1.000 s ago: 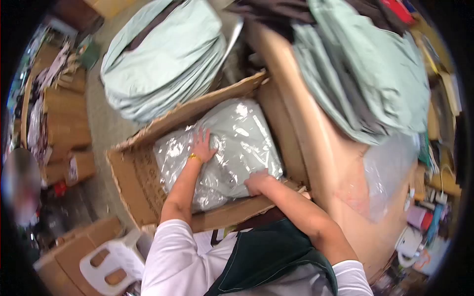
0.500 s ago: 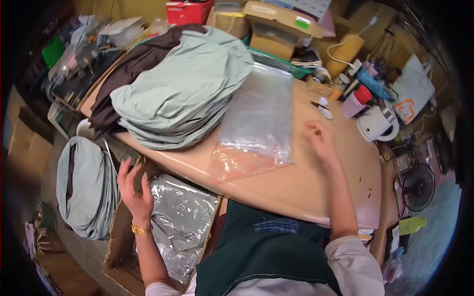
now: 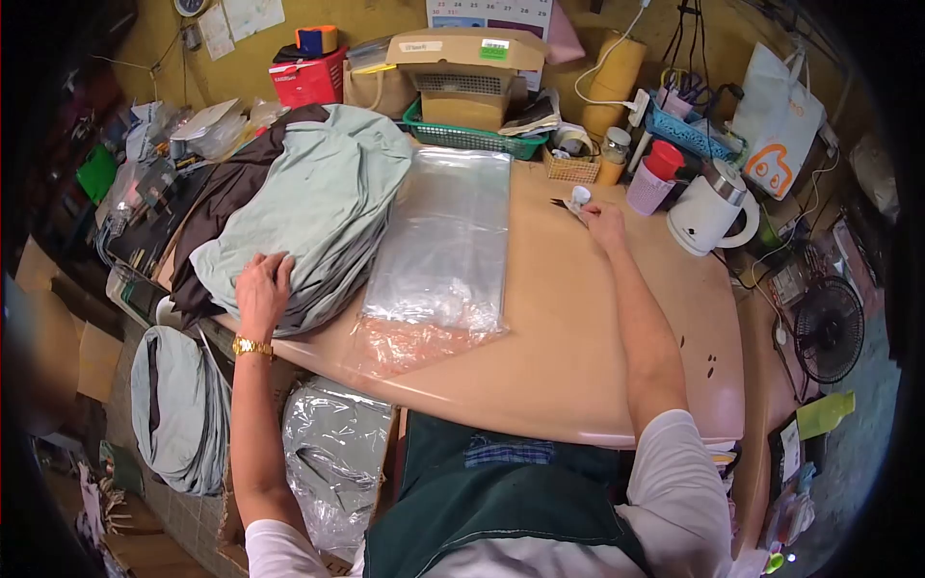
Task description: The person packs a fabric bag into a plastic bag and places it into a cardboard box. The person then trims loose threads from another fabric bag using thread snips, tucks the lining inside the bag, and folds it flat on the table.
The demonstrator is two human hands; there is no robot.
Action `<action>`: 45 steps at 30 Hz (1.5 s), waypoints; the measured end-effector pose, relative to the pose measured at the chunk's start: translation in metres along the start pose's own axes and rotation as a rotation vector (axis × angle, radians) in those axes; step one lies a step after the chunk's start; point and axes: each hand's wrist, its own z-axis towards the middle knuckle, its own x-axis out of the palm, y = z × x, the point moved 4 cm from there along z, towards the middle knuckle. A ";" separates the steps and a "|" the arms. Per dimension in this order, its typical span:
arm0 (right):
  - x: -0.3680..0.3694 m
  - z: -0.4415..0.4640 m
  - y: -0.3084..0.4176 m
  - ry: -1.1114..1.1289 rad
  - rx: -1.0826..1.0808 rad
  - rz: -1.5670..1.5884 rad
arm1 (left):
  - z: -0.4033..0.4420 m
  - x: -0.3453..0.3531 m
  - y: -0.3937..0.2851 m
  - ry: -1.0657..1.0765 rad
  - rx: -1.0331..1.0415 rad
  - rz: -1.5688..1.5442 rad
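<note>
My left hand (image 3: 262,287) is on the near left edge of a pile of folded pale green garments (image 3: 313,188), its fingers bent onto the cloth. Dark brown fabric (image 3: 217,207) lies under and behind this pile. At the table's far side, my right hand (image 3: 605,227) has its fingers closed on a small pair of thread snips (image 3: 581,205) with dark tips pointing left; the fingers partly hide them. Between the hands lies a stack of clear plastic bags (image 3: 438,241) with orange-red print at the near end.
A white kettle (image 3: 708,212) and a pink cup (image 3: 651,183) stand at right, near a fan (image 3: 824,328). A green basket (image 3: 525,144) holds boxes at the back. Below the table edge, a carton holds plastic-wrapped items (image 3: 337,453), beside more pale green cloth (image 3: 183,414).
My left hand has moved from above the carton up onto the garment pile. My right hand has reached the snips and closed on them. The head view has shifted.
</note>
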 end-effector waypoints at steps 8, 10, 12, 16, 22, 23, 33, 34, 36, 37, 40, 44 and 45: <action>0.012 -0.015 0.037 -0.210 -0.313 -0.440 | 0.037 -0.001 0.053 0.042 -0.280 -0.165; 0.022 -0.025 0.039 -0.185 -0.322 -0.445 | 0.051 -0.010 0.070 -0.075 -0.410 -0.493; 0.027 -0.026 0.043 -0.156 -0.319 -0.453 | 0.060 -0.023 0.069 -0.142 -0.437 -0.679; 0.027 -0.027 0.045 -0.139 -0.411 -0.574 | 0.072 -0.061 -0.008 -0.017 -0.145 -0.364; 0.034 -0.037 0.029 -0.180 -0.456 -0.439 | -0.049 -0.047 -0.223 0.416 0.356 -0.570; 0.029 -0.042 0.026 -0.174 -0.397 -0.352 | -0.066 -0.048 -0.247 0.770 0.339 -0.641; -0.061 -0.019 -0.069 -0.082 -0.201 -0.489 | -0.180 0.037 -0.290 0.671 0.462 -0.290; -0.090 -0.037 -0.048 -0.111 -0.058 0.017 | -0.171 0.031 -0.299 0.564 0.449 -0.278; -0.121 -0.082 0.001 -0.136 0.113 0.751 | -0.140 0.032 -0.310 0.571 0.428 -0.438; -0.124 -0.113 0.024 -0.128 0.135 0.983 | -0.123 0.035 -0.314 0.564 0.389 -0.577; -0.109 -0.185 0.047 0.041 0.295 1.359 | -0.101 0.058 -0.351 0.437 0.452 -0.857; -0.079 -0.240 0.022 0.029 0.274 1.475 | -0.123 0.115 -0.399 0.521 0.460 -0.818; -0.061 -0.248 0.008 0.021 0.283 1.474 | -0.127 0.125 -0.402 0.530 0.465 -0.822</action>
